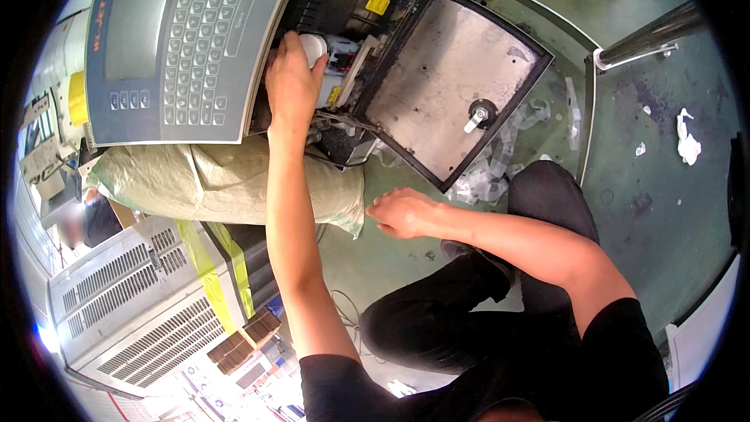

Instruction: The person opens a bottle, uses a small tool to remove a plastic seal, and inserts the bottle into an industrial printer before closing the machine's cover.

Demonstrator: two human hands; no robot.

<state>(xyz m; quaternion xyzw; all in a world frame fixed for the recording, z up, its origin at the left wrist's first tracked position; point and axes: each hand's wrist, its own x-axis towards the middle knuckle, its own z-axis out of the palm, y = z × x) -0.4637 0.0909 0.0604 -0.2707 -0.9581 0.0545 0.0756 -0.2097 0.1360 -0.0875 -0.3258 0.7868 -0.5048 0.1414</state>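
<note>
Inside the open lower bay of a grey machine with a keyboard and screen [139,19], my left hand [293,82] has its fingers and thumb closed around a white round cap [314,48]. The cap seems to top a bottle or tank, whose body is mostly hidden. Beside it are dark and pale parts and a yellow label [377,4] on the bay's dark wall. My right hand [405,212] hangs above the floor near the hinged metal door [449,82], fingers loosely bent. No object shows in it.
The door stands swung out, with a latch [478,116] on it. A stuffed woven sack [219,184] lies below the machine. A vented metal cabinet [148,305] is at the left. Crumpled clear plastic [488,176] and white scraps [687,141] litter the green floor. A metal post [648,35] stands right.
</note>
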